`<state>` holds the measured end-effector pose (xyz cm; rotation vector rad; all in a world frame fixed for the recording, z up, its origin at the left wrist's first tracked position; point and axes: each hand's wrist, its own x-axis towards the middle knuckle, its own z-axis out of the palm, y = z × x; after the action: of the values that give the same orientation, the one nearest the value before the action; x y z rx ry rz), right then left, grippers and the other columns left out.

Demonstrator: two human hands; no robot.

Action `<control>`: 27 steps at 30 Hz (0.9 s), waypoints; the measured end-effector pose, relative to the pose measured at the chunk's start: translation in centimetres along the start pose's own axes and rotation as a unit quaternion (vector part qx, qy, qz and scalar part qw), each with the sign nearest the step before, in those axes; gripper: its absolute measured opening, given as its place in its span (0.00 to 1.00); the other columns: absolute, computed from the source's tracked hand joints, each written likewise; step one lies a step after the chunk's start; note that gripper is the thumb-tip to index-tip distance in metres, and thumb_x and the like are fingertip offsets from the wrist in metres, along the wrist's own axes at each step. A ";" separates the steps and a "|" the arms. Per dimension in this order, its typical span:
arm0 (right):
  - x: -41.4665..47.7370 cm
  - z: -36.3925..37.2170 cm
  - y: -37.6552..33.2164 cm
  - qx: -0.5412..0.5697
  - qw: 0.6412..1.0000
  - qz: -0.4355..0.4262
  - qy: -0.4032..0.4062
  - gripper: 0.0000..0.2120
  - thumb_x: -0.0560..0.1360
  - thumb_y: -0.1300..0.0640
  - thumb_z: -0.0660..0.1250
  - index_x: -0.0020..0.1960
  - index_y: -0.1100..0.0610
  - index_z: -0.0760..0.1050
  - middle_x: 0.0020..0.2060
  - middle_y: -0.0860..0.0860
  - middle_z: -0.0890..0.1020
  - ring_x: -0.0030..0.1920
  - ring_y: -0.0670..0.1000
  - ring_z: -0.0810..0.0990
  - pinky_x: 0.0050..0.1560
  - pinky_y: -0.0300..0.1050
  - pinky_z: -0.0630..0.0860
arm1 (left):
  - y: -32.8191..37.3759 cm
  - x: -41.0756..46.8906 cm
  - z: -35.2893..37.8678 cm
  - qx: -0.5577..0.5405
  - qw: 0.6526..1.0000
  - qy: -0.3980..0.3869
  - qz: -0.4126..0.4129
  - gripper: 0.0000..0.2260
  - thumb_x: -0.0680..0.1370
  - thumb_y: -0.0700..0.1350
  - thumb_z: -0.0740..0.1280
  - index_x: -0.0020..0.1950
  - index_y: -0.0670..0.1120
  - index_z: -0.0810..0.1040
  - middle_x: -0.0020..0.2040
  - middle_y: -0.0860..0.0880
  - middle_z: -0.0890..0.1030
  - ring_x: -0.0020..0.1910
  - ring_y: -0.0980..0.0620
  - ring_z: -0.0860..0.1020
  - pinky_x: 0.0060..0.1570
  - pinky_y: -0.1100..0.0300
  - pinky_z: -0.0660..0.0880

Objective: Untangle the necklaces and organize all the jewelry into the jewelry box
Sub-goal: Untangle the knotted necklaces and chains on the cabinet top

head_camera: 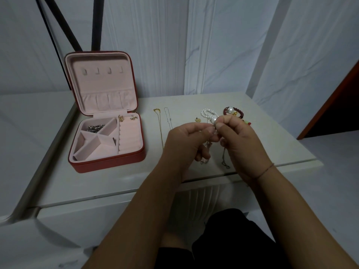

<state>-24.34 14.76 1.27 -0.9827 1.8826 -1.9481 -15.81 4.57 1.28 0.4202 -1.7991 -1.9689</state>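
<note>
An open red jewelry box (108, 164) with pink lining stands at the left of the table; silver pieces (95, 127) lie in one compartment and two gold earrings (121, 118) sit at its back right. My left hand (186, 144) and my right hand (239, 140) are raised over the table, both pinching a thin tangled chain (206, 150) whose ends hang below the fingers. A gold necklace (159, 127) and a silver necklace (168, 119) lie stretched out left of my hands. Behind my hands lie a pearl strand (208, 113) and a dark red bead bracelet (234, 111).
A small gold pendant (197, 119) lies beside the pearls. The white table's front edge (116, 199) runs just under my wrists. A white curtain hangs behind, black stand legs (64, 26) rise behind the box, and a red-brown door frame (330, 105) is at the right.
</note>
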 end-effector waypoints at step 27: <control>-0.1 -0.3 0.4 -0.063 0.998 0.018 0.024 0.17 0.74 0.52 0.62 0.40 0.67 0.74 0.36 0.59 0.74 0.39 0.50 0.71 0.43 0.44 0.70 | 0.7 0.2 1.1 0.053 0.999 -0.006 -0.010 0.11 0.80 0.39 0.56 0.40 0.44 0.72 0.43 0.43 0.73 0.44 0.50 0.72 0.45 0.58 0.71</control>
<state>-24.56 15.02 0.84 -0.9362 2.0576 -1.8668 -16.45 5.42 2.09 0.4628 -1.9192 -1.8987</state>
